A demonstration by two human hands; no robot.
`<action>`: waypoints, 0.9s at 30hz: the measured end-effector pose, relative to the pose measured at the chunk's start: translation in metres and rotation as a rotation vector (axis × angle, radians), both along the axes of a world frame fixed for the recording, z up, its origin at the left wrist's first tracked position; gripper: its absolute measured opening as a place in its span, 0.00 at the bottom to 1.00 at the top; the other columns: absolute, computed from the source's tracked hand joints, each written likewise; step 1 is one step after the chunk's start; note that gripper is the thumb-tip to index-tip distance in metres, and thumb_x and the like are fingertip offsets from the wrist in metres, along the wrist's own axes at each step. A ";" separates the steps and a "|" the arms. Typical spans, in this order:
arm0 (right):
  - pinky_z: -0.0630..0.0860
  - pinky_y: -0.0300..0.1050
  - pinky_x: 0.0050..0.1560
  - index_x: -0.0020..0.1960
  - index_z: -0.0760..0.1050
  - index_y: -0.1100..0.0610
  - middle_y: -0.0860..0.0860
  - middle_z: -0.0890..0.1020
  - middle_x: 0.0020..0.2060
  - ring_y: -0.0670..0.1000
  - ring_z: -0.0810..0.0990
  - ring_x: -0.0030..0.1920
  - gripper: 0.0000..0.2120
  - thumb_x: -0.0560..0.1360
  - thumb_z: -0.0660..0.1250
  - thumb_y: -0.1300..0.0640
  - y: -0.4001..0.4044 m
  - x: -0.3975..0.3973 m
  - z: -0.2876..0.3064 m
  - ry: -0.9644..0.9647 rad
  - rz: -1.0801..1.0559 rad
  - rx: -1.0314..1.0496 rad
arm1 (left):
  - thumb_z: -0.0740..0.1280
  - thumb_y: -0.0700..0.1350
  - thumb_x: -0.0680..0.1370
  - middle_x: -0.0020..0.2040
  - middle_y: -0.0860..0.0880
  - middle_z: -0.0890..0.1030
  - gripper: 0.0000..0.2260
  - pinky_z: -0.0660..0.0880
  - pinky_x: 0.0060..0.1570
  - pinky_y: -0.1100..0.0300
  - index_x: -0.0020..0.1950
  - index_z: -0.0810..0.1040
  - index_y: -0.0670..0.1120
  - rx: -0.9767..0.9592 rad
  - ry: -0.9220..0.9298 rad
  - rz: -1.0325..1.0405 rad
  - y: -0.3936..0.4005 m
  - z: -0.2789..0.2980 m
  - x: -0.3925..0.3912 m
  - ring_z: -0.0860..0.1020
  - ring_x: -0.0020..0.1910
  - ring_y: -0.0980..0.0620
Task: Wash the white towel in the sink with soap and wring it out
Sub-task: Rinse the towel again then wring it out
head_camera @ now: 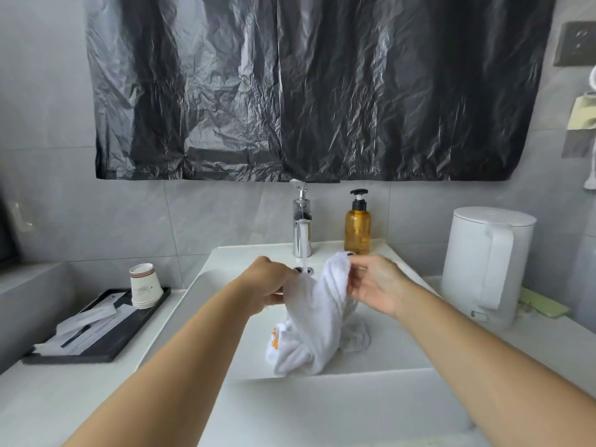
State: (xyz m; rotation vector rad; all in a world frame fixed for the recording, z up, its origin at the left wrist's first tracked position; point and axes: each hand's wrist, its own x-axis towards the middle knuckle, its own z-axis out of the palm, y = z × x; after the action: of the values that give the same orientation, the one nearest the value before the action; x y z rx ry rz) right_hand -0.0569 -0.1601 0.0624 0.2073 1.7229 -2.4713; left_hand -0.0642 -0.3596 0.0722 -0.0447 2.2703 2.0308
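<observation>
The white towel (317, 314) hangs bunched over the white sink (380, 359), its lower folds with an orange mark resting in the basin. My left hand (269, 283) grips the towel's left side with curled fingers. My right hand (374, 283) pinches its upper right edge. Water runs from the chrome faucet (302, 221) straight down behind the towel. An amber soap pump bottle (357, 225) stands just right of the faucet on the sink's back ledge.
A white electric kettle (488, 266) stands on the counter at the right, a green flat object (541, 306) beside it. At the left, a black tray (106, 337) holds stacked paper cups (144, 285) and packets. Black plastic sheeting (306, 88) covers the wall above.
</observation>
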 end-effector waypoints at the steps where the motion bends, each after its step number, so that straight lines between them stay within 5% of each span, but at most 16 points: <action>1: 0.77 0.40 0.30 0.50 0.77 0.64 0.55 0.81 0.36 0.51 0.80 0.35 0.04 0.76 0.66 0.64 -0.005 0.001 -0.008 -0.030 0.011 0.066 | 0.63 0.30 0.78 0.40 0.42 0.79 0.06 0.80 0.33 0.57 0.48 0.72 0.40 0.100 -0.021 -0.018 0.000 -0.001 0.007 0.80 0.36 0.46; 4: 0.76 0.45 0.43 0.62 0.71 0.68 0.59 0.80 0.49 0.57 0.81 0.47 0.25 0.70 0.75 0.59 -0.009 0.004 -0.022 -0.035 -0.103 0.562 | 0.50 0.27 0.78 0.45 0.35 0.83 0.13 0.81 0.39 0.46 0.55 0.67 0.40 0.521 -0.103 -0.066 -0.002 -0.009 0.017 0.82 0.44 0.37; 6: 0.71 0.44 0.48 0.60 0.69 0.62 0.56 0.76 0.54 0.57 0.78 0.55 0.27 0.69 0.76 0.51 -0.010 0.008 -0.022 0.124 -0.315 0.970 | 0.50 0.26 0.78 0.52 0.34 0.83 0.14 0.82 0.39 0.48 0.54 0.67 0.41 0.514 -0.074 -0.079 0.001 -0.019 0.022 0.83 0.45 0.38; 8: 0.68 0.44 0.42 0.47 0.74 0.57 0.51 0.79 0.43 0.53 0.78 0.48 0.16 0.71 0.73 0.46 -0.017 0.020 -0.017 0.310 -0.322 0.949 | 0.58 0.25 0.77 0.43 0.41 0.83 0.14 0.82 0.42 0.52 0.45 0.67 0.44 0.428 -0.015 -0.050 0.008 -0.031 0.026 0.83 0.40 0.45; 11: 0.64 0.45 0.38 0.32 0.71 0.54 0.47 0.71 0.28 0.51 0.71 0.36 0.19 0.72 0.69 0.41 -0.027 0.027 -0.017 0.301 -0.095 0.860 | 0.68 0.28 0.75 0.34 0.46 0.81 0.15 0.81 0.42 0.58 0.39 0.69 0.45 0.374 0.038 -0.025 0.021 -0.043 0.024 0.82 0.34 0.50; 16: 0.63 0.45 0.39 0.37 0.72 0.55 0.53 0.71 0.33 0.52 0.69 0.37 0.12 0.73 0.69 0.49 -0.016 0.025 -0.024 0.169 -0.027 0.775 | 0.77 0.34 0.69 0.35 0.43 0.79 0.07 0.78 0.45 0.54 0.36 0.81 0.42 0.161 -0.007 0.012 0.045 -0.049 0.025 0.77 0.35 0.46; 21: 0.60 0.45 0.34 0.30 0.64 0.56 0.51 0.67 0.28 0.52 0.65 0.32 0.20 0.79 0.63 0.53 -0.001 0.016 -0.027 0.175 -0.069 0.866 | 0.77 0.46 0.61 0.30 0.46 0.76 0.12 0.75 0.40 0.56 0.35 0.77 0.43 -0.060 -0.125 0.002 0.059 -0.044 0.019 0.74 0.31 0.46; 24: 0.61 0.44 0.35 0.32 0.63 0.55 0.54 0.70 0.33 0.53 0.68 0.35 0.20 0.82 0.57 0.55 0.008 0.010 -0.027 0.188 -0.090 1.057 | 0.71 0.40 0.68 0.26 0.47 0.75 0.06 0.76 0.38 0.59 0.33 0.76 0.43 -0.251 -0.096 -0.025 0.064 -0.044 0.017 0.75 0.30 0.47; 27: 0.70 0.43 0.45 0.48 0.75 0.62 0.61 0.78 0.49 0.60 0.78 0.50 0.16 0.84 0.54 0.53 0.019 0.001 -0.018 0.144 -0.210 1.124 | 0.62 0.35 0.76 0.36 0.42 0.80 0.07 0.78 0.37 0.58 0.42 0.79 0.40 -0.118 -0.071 0.021 0.057 -0.038 0.006 0.79 0.36 0.45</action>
State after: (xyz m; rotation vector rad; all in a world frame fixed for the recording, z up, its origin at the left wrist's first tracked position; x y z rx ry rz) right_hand -0.0559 -0.1414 0.0442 0.3055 3.0641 -1.3249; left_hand -0.0578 -0.3023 0.0345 -0.1476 2.3527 1.8709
